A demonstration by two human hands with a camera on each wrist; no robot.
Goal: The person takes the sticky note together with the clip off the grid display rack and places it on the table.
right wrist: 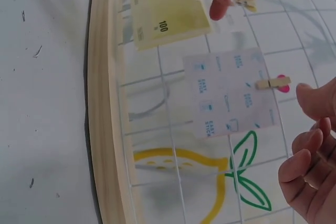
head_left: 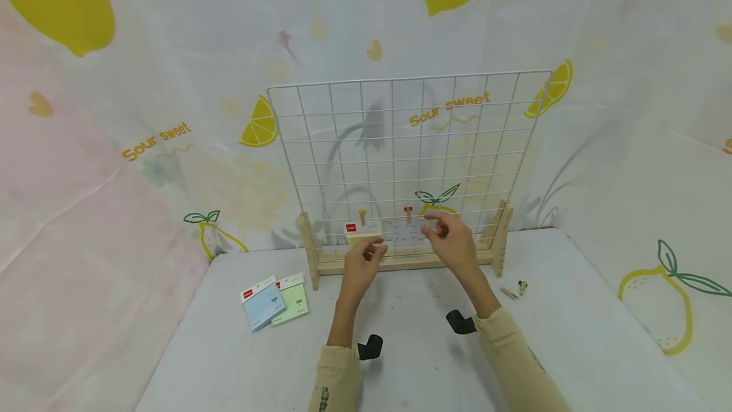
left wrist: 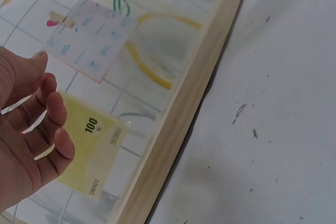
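A yellow sticky-note pack hangs from the white wire grid by a small wooden clothespin with a yellow top. To its right, a pale sheet with blue print hangs from another wooden clothespin with a red top. My left hand is in front of the yellow pack, fingers loosely bent, nothing held. Just right of the printed sheet is my right hand, its fingers loosely curled and apart from the clothespin in the right wrist view.
The grid stands in a wooden base at the table's back. A blue sticky-note pack overlaps a green one on the left. Small clothespins lie on the right. A black wrist mount juts from the left sleeve.
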